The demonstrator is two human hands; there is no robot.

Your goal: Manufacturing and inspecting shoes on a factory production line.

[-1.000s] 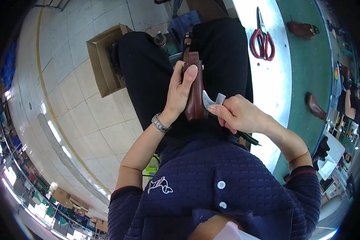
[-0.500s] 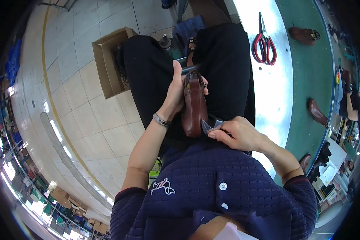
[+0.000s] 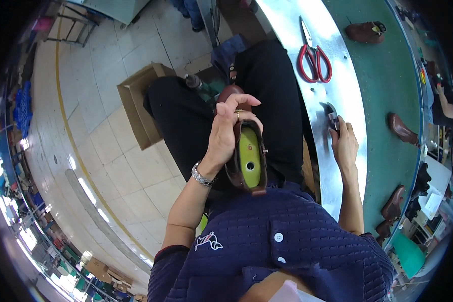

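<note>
A brown leather shoe (image 3: pixel 230 168) rests over my lap, heel toward me. Inside its opening shows a yellow-green last (image 3: pixel 249 151) with a round hole. My left hand (image 3: pixel 224 136) is wrapped round the shoe's middle from the left, its index finger lifted across the top, a bracelet on the wrist. To the right, over the shiny metal bench strip (image 3: pixel 282 20), my right hand (image 3: pixel 345 146) is closed on a small metal tool with a curved end (image 3: pixel 332 113). My fingers hide its handle, and its exact kind is unclear.
Red-handled scissors (image 3: pixel 314 63) lie farther along the metal strip. On the green belt (image 3: pixel 372 85) are several brown shoes, one far shoe (image 3: pixel 366 32) and one nearer shoe (image 3: pixel 401 128) among them. An open cardboard box (image 3: pixel 141 108) stands on the floor, left of my knees.
My right hand has moved from the shoe's heel out to the metal strip with its tool. The shoe has turned in my left hand, so its opening now faces up.
</note>
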